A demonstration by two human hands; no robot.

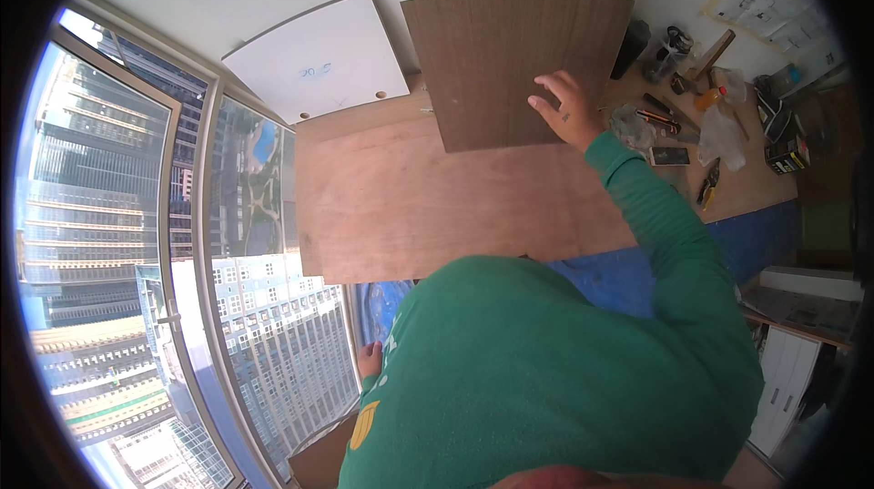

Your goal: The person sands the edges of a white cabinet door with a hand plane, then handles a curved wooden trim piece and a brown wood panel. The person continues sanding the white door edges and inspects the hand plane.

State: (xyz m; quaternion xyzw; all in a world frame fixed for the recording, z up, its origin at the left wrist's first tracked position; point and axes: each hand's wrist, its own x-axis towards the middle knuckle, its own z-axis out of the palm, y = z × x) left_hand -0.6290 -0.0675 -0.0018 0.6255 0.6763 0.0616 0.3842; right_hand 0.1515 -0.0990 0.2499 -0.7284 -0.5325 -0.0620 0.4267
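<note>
A dark brown wood-grain panel (512, 65) leans against the wall at the back of a plywood worktop (437, 209). In front of its right half is my right hand (568, 110), fingers apart and nothing in them; whether the fingertips touch the panel I cannot tell. My left hand (371, 358) hangs low beside my body, close to a blue sheet (386, 308) under the worktop. Its fingers look curled, but it is too small and partly hidden to show whether it holds anything. Left of the brown panel leans a white board (321, 65) with handwritten marks and two round holes.
On the worktop's right lie a phone (670, 156), snips (710, 183), cutters (657, 121), plastic bags (722, 137) and an orange-filled bottle (711, 99). A wooden-handled tool (713, 54) stands near the wall. Tall windows (249, 182) run along the left; a white cabinet (785, 383) is at lower right.
</note>
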